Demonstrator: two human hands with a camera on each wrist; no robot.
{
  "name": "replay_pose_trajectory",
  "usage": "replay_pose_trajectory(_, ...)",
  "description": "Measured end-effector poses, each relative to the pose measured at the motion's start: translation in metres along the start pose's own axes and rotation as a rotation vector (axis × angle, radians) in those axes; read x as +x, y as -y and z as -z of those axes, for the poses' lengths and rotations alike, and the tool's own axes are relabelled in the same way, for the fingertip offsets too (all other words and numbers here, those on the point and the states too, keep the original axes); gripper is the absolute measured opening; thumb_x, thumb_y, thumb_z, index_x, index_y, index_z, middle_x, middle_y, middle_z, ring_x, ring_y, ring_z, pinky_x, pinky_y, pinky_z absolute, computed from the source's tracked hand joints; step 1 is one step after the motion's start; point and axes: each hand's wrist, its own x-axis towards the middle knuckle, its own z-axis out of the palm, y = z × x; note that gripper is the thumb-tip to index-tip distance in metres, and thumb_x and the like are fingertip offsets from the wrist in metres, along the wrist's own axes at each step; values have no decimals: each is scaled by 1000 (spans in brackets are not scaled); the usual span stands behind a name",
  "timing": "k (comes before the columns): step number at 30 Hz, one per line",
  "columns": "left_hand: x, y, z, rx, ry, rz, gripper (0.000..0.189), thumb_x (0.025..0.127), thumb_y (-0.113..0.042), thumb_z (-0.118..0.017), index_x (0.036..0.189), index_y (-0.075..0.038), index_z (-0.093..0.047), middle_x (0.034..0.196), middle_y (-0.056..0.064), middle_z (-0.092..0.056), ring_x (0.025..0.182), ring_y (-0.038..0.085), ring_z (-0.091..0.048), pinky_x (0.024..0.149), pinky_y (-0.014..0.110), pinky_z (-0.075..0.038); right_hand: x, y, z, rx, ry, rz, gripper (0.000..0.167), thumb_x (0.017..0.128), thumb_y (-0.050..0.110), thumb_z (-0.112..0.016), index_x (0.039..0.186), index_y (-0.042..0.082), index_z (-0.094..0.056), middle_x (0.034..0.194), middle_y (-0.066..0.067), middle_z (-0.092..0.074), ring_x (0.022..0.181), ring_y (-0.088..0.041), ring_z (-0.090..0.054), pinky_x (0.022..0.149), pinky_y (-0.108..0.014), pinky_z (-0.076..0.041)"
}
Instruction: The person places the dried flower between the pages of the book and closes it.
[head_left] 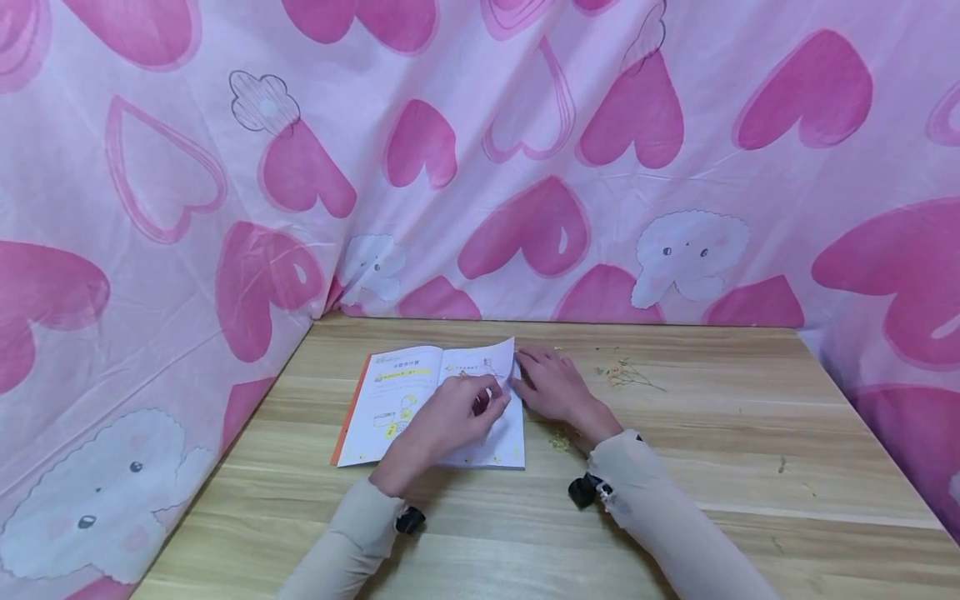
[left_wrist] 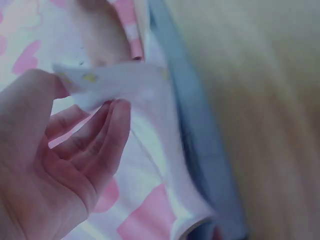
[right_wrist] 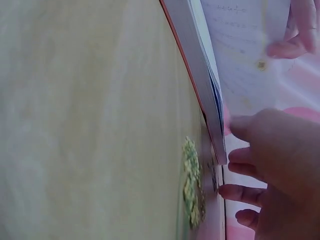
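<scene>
An open book [head_left: 405, 392] with an orange cover edge and printed, partly yellow pages lies on the wooden table. My left hand [head_left: 457, 412] is over its right-hand page, thumb and fingers curled. In the left wrist view, that hand [left_wrist: 75, 145] pinches a raised, bending page [left_wrist: 117, 80], the thumb tip partly hidden behind it. My right hand [head_left: 551, 383] lies at the book's right edge, fingertips right beside the page's lifted top corner. Seen in the right wrist view, the right hand [right_wrist: 280, 155] has its fingers loosely spread next to the page edges [right_wrist: 212, 85].
Dried flower sprigs [head_left: 626, 373] lie on the table [head_left: 735, 450] to the right of the book. A small yellow-green flower cluster [head_left: 559, 442] sits near the right wrist. Pink heart-patterned cloth [head_left: 517, 233] hangs behind and along the sides.
</scene>
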Motion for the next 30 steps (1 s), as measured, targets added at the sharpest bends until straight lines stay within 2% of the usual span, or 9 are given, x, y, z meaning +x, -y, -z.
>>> replay_pose_trajectory(3,-1,1,9,-38,19,14,10,103,-19,-67,101,-15,-76,78,-9,-69,71,8,-66,63,21,-54,0,1,0,-3,42,-8,61,109,41,-63,161,11,-52,168,-11,-50,152,-39,-46,118,-62,-42)
replay_pose_trajectory(7,-2,4,18,-64,9,13,13,100,-10,-67,106,-9,-79,90,-3,-77,76,7,-69,68,22,-58,1,1,-1,-6,69,-20,60,109,43,-63,161,14,-53,168,-8,-49,149,-39,-47,114,-59,-42)
replay_pose_trajectory(12,-5,3,30,-82,-22,32,15,99,-10,-68,107,-14,-81,103,5,-82,75,5,-69,67,22,-57,3,1,0,-18,94,-28,61,110,44,-61,162,15,-52,169,-7,-48,151,-40,-45,116,-61,-40)
replay_pose_trajectory(14,-6,2,36,-83,-33,42,15,99,-10,-69,106,-16,-81,103,3,-82,75,4,-70,67,22,-58,3,3,1,-28,97,-29,61,110,44,-62,162,14,-52,169,-8,-48,151,-40,-45,116,-61,-40)
replay_pose_trajectory(22,-8,0,49,-82,-80,42,14,99,-10,-71,104,-17,-82,97,-6,-82,78,6,-72,78,44,-65,2,8,5,-34,106,-38,60,110,43,-61,162,15,-52,168,-7,-49,149,-40,-47,111,-59,-41)
replay_pose_trajectory(25,-9,0,54,-77,-89,43,14,100,-11,-72,104,-18,-83,96,-6,-82,78,5,-73,79,40,-64,2,8,4,-39,111,-41,60,110,44,-61,162,15,-51,169,-6,-48,149,-39,-47,112,-58,-41)
replay_pose_trajectory(30,-15,1,64,-85,-110,40,13,100,-10,-74,105,-18,-83,94,-2,-82,78,4,-72,69,25,-58,2,8,3,-46,110,-39,60,110,44,-60,163,15,-50,170,-7,-48,150,-39,-46,112,-58,-41)
